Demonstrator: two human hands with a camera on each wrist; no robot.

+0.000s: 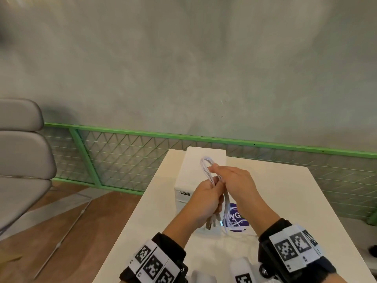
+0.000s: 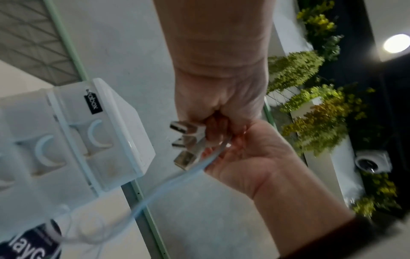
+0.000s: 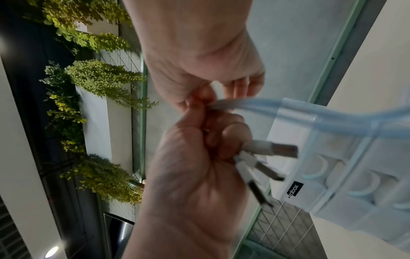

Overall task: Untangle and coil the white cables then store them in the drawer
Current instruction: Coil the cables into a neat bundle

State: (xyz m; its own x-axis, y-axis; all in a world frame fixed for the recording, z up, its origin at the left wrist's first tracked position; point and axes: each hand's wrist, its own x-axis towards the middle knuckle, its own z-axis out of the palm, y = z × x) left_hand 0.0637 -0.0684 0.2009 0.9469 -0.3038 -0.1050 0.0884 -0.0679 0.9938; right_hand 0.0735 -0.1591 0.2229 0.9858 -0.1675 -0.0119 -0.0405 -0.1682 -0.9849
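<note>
Several white cables (image 1: 205, 166) are bunched into one loop standing above my left hand (image 1: 210, 196), which grips the bundle in a fist. Their USB plugs (image 1: 213, 221) hang below that fist, over the white drawer unit (image 1: 181, 180). My right hand (image 1: 217, 175) lies across the loop with fingers stretched forward, thumb pinching a strand. In the left wrist view my left hand (image 2: 221, 105) holds the plugs (image 2: 186, 140), and one cable (image 2: 155, 192) trails from my right hand (image 2: 255, 163) down to the table. The right wrist view shows my right hand (image 3: 199, 66) above my left hand (image 3: 195, 166).
The drawer unit stands on a white table (image 1: 285, 201) with its drawers shut, the handles facing me (image 2: 97, 133). A round purple sticker (image 1: 237, 220) lies beside it. A grey chair (image 1: 20, 150) is at the left. A green mesh railing (image 1: 122, 152) runs behind the table.
</note>
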